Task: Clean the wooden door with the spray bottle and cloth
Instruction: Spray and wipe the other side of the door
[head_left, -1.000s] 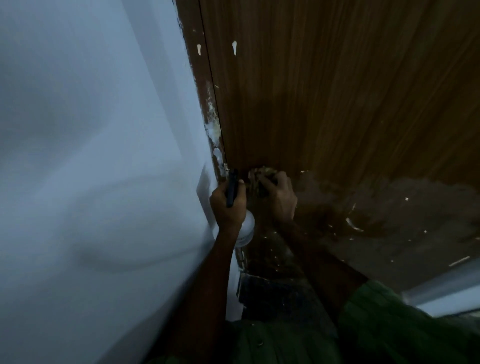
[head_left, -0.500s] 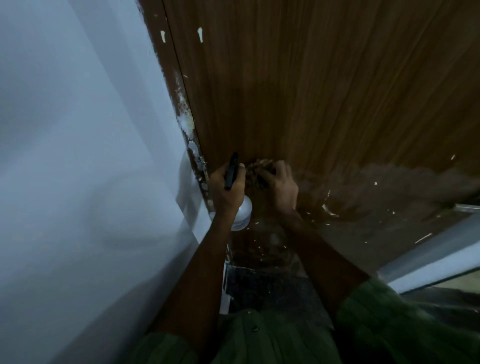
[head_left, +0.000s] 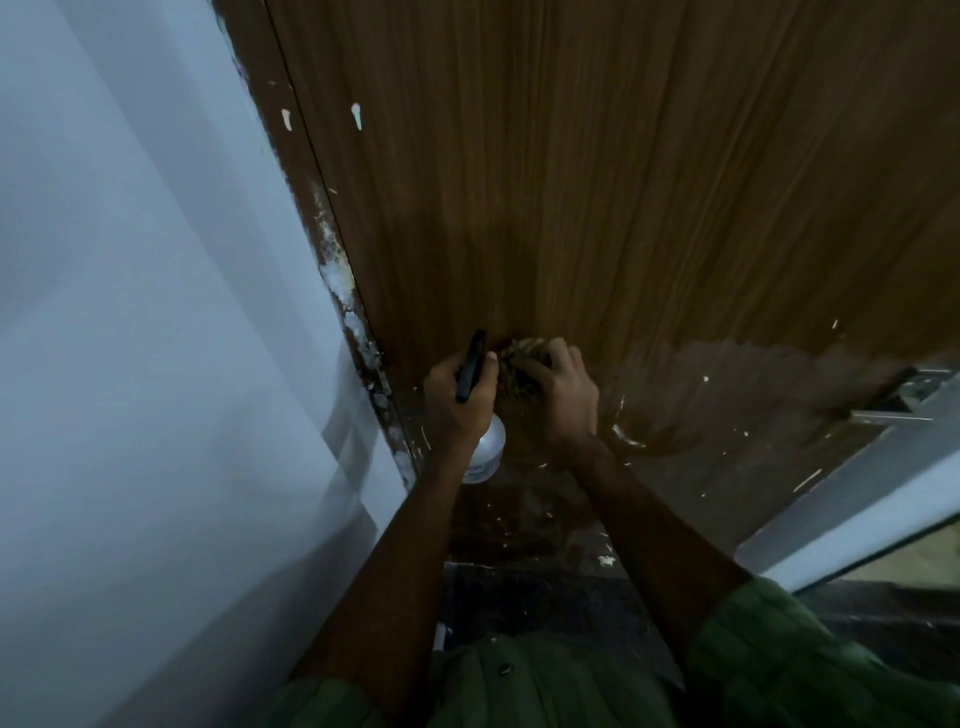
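Observation:
The wooden door fills the upper middle and right, brown with vertical grain and white paint flecks; its lower part is darker and stained. My left hand grips a spray bottle with a black nozzle on top and a white body below the fist. Just to its right, my right hand holds a bunched brownish cloth against the door low down near its left edge. Most of the cloth is hidden under my fingers.
A pale wall takes up the left side, meeting the paint-smeared door frame. A metal fitting and a light frame strip sit at the right. Dark floor lies below my arms.
Both hands stay together low on the door, holding the bottle and the cloth throughout. The camera has shifted, so the door and hands sit differently in view.

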